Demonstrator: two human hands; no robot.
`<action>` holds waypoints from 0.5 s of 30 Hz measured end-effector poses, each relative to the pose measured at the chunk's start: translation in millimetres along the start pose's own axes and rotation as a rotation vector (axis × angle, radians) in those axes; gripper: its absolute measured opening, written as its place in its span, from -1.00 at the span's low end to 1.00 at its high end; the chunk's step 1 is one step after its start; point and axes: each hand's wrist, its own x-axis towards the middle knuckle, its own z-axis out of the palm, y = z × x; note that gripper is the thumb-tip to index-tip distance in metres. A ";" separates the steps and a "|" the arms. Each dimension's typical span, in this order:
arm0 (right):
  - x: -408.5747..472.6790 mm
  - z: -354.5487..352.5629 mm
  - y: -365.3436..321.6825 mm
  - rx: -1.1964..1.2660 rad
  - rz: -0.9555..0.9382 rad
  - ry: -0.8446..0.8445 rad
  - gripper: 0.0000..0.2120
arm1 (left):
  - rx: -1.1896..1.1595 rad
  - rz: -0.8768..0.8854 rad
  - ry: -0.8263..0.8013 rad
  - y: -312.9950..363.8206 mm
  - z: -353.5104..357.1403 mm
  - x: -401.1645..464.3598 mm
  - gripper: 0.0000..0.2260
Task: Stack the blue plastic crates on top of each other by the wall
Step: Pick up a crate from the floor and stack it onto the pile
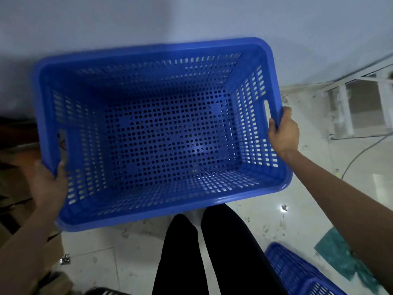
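Note:
A large blue perforated plastic crate [161, 133] fills the middle of the head view, open side up and empty, its far rim close to the pale wall [191, 20]. My left hand [49, 184] grips its left rim near the handle slot. My right hand [284, 129] grips the right rim beside the other handle slot. Whether the crate rests on anything beneath it is hidden. A second blue crate [297, 271] lies on the floor at the lower right, only partly in frame.
Brown cardboard boxes [14, 167] crowd the left side. A white metal frame [361, 107] and a cable lie on the dirty tiled floor [276, 209] at right. A green sheet [336, 252] lies near the second crate. My legs in black trousers [202, 252] stand below the crate.

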 end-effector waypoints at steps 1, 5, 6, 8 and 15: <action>-0.5 0.3 -1.5 -0.002 0.002 -0.008 -0.71 | 0.008 -0.011 0.004 -21.8 4.8 12.6 -0.46; -4.1 0.1 -1.1 0.037 0.032 -0.034 -0.72 | 0.055 0.020 0.021 44.6 -19.0 -32.9 -0.58; -5.5 0.2 -0.2 0.049 0.033 -0.050 -0.72 | 0.065 0.021 0.034 49.9 -20.9 -35.2 -0.55; -8.0 1.2 1.3 0.077 0.036 -0.067 -0.73 | 0.070 0.037 0.020 24.7 -19.3 -20.1 -0.45; -8.8 5.7 -5.2 0.038 0.017 -0.016 -0.73 | 0.122 0.078 0.087 84.1 -20.5 -64.1 -0.62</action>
